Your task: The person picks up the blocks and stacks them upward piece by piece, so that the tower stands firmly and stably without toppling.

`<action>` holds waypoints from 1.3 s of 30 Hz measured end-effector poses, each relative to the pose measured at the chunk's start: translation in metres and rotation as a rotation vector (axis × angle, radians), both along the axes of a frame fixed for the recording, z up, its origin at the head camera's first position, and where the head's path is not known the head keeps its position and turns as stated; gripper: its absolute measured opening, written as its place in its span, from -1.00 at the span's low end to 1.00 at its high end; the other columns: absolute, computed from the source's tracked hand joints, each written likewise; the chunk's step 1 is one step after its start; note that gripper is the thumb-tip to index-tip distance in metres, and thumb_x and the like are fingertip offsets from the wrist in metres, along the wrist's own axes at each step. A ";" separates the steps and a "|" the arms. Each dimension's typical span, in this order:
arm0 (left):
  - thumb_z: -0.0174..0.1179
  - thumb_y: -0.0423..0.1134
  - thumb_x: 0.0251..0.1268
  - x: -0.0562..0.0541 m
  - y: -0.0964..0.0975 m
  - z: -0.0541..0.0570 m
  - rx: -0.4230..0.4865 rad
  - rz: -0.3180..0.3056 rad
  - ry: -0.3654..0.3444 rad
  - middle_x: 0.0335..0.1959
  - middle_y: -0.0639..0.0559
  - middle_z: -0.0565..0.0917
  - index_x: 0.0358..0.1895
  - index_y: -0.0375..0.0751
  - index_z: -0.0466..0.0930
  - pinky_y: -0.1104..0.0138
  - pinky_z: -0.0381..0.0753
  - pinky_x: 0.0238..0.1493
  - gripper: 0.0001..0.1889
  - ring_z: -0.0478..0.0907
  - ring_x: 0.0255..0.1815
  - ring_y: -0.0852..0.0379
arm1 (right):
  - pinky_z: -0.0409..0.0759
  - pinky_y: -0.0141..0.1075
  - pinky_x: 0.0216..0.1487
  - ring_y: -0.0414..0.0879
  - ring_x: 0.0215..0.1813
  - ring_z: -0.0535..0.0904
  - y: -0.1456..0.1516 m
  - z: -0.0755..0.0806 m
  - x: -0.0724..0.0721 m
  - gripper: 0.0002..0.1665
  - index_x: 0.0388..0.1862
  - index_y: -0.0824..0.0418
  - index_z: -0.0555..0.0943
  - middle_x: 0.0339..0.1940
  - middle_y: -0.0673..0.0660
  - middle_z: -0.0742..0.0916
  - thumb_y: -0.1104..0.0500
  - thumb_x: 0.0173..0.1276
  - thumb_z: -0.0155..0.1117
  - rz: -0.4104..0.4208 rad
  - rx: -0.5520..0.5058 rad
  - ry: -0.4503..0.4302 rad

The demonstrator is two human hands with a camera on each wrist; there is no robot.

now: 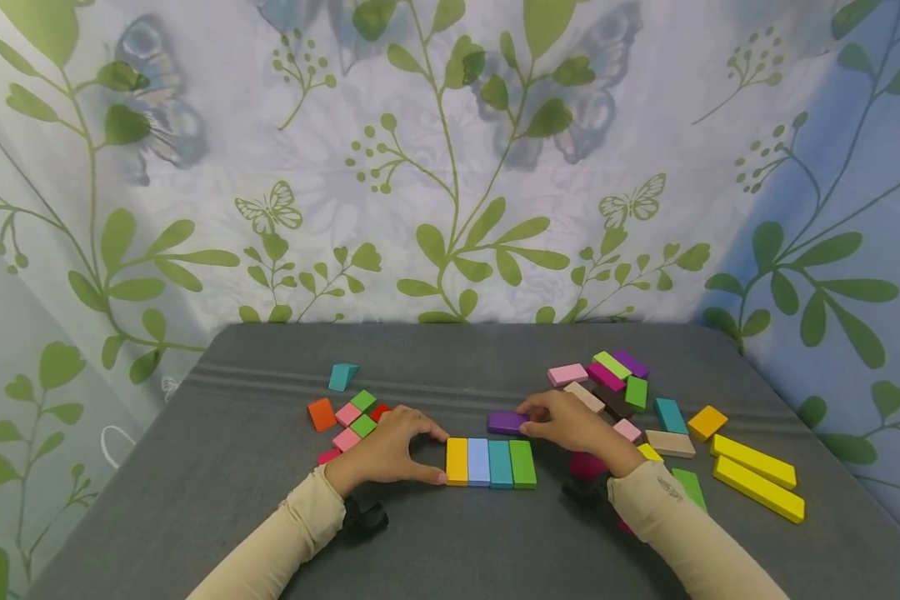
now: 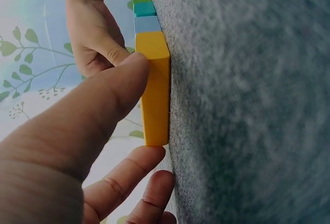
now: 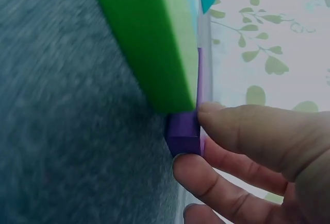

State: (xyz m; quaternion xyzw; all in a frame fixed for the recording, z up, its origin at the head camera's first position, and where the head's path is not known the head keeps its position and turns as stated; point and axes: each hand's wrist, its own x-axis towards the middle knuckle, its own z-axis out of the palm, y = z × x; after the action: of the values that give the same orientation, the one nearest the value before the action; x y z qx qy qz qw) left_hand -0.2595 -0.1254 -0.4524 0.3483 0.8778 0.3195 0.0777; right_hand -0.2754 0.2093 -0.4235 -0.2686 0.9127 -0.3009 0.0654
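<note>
Four flat blocks lie side by side in a row: an orange-yellow block (image 1: 457, 462), a light blue block (image 1: 478, 462), a teal block (image 1: 500, 464) and a green block (image 1: 523, 464). At the row's left end, my left hand (image 1: 382, 450) spans the orange-yellow block lengthwise, thumb at its near end and index fingertip at its far end. My right hand (image 1: 570, 421) pinches the right end of a purple block (image 1: 507, 422) just behind the row. In the right wrist view, the green block (image 3: 149, 38) partly hides the purple block (image 3: 184, 128).
Pink, green and red blocks cluster at left, near an orange block (image 1: 320, 414) and a teal triangular-looking block (image 1: 342, 377). Many mixed blocks lie at right, including long yellow blocks (image 1: 757, 490). A patterned curtain (image 1: 450, 167) hangs behind the grey table (image 1: 450, 550).
</note>
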 end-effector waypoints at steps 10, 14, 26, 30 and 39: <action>0.61 0.03 0.23 0.001 0.001 0.001 -0.009 0.011 -0.023 0.20 -0.07 0.70 0.23 -0.16 0.77 -0.16 0.32 0.34 -0.44 0.43 0.31 -0.16 | 0.69 -0.16 -0.03 -0.12 -0.15 0.66 -0.018 -0.006 -0.005 -0.69 0.12 0.37 0.78 -0.09 0.14 0.84 0.20 0.53 0.43 0.036 -0.019 -0.057; 0.61 0.03 0.23 0.001 0.000 0.001 -0.014 0.015 -0.022 0.19 -0.09 0.69 0.22 -0.18 0.77 -0.16 0.33 0.33 -0.44 0.42 0.30 -0.18 | 0.71 -0.13 0.01 -0.11 -0.13 0.67 -0.027 -0.008 -0.007 -0.70 0.12 0.37 0.78 -0.08 0.14 0.84 0.21 0.54 0.42 0.061 -0.017 -0.061; 0.61 0.02 0.23 0.001 0.002 0.002 -0.013 0.019 -0.024 0.17 -0.07 0.70 0.19 -0.19 0.77 -0.18 0.33 0.36 -0.46 0.41 0.31 -0.20 | 0.61 -0.30 -0.12 -0.19 -0.23 0.55 -0.047 -0.008 -0.006 -0.72 0.11 0.36 0.78 -0.22 0.01 0.77 0.22 0.53 0.42 0.083 -0.027 -0.063; 0.61 0.03 0.23 0.001 0.002 0.002 -0.014 0.020 -0.025 0.17 -0.07 0.69 0.18 -0.17 0.77 -0.19 0.32 0.37 -0.46 0.40 0.32 -0.20 | 0.62 -0.28 -0.06 -0.19 -0.19 0.58 -0.048 -0.008 -0.005 -0.71 0.13 0.34 0.78 -0.19 0.02 0.78 0.22 0.53 0.42 0.072 -0.022 -0.073; 0.64 0.02 0.17 0.002 0.001 0.002 0.007 0.039 -0.042 0.15 -0.07 0.70 0.19 -0.24 0.70 -0.18 0.33 0.40 -0.39 0.40 0.33 -0.20 | 0.70 -0.11 -0.01 -0.06 -0.11 0.65 -0.016 0.002 0.006 -0.67 0.17 0.37 0.74 -0.04 0.18 0.81 0.23 0.53 0.42 0.037 -0.064 0.024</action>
State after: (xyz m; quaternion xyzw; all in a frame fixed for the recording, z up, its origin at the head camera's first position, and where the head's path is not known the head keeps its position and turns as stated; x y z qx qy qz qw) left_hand -0.2578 -0.1244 -0.4501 0.3246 0.8814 0.3314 0.0888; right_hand -0.2692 0.1930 -0.4218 -0.2911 0.8982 -0.3253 0.0515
